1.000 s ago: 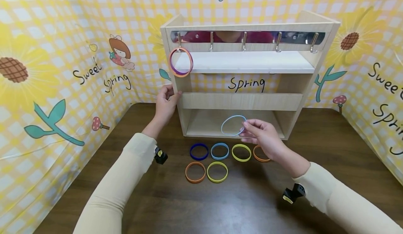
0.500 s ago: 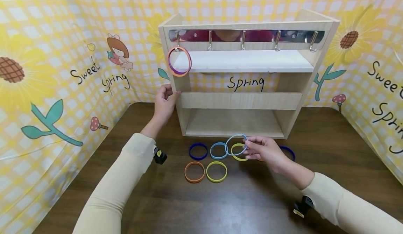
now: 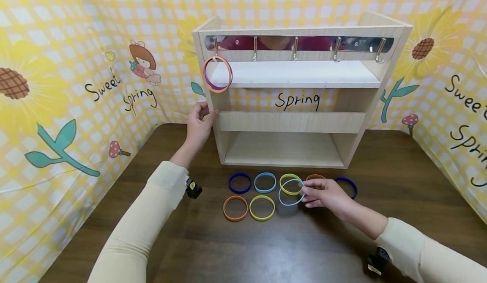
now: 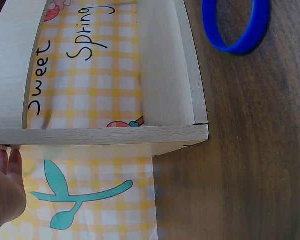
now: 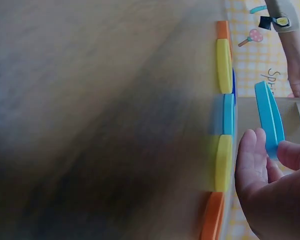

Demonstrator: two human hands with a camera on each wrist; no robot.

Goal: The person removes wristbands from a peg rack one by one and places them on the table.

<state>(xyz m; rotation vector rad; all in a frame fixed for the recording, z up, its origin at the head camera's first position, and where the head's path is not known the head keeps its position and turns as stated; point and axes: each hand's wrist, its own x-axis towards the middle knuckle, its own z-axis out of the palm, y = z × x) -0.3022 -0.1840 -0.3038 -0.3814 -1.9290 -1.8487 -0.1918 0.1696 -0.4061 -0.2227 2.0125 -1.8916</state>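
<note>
My right hand (image 3: 326,196) pinches a light blue silicone wristband (image 5: 268,120) between thumb and fingers. It is raised above the table, and in the head view it overlaps a yellow wristband (image 3: 290,194) lying behind it. My left hand (image 3: 198,126) rests against the outer left side of a wooden rack (image 3: 291,122), its fingertips pressing that panel in the left wrist view. An orange wristband (image 3: 230,72) and a purple one hang together from the leftmost hook (image 3: 215,48). The other hooks hold nothing.
On the table's back row lie dark blue (image 3: 239,192), light blue (image 3: 265,191) and orange (image 3: 315,176) wristbands, with another dark blue one (image 3: 354,185) at right. Orange (image 3: 235,219) and yellow (image 3: 262,219) bands lie in front. Patterned cloth (image 3: 76,54) surrounds the table.
My right hand has come down and toward me, slightly right, with the light blue wristband, uncovering the dark blue band at right. My left hand stays at the rack.
</note>
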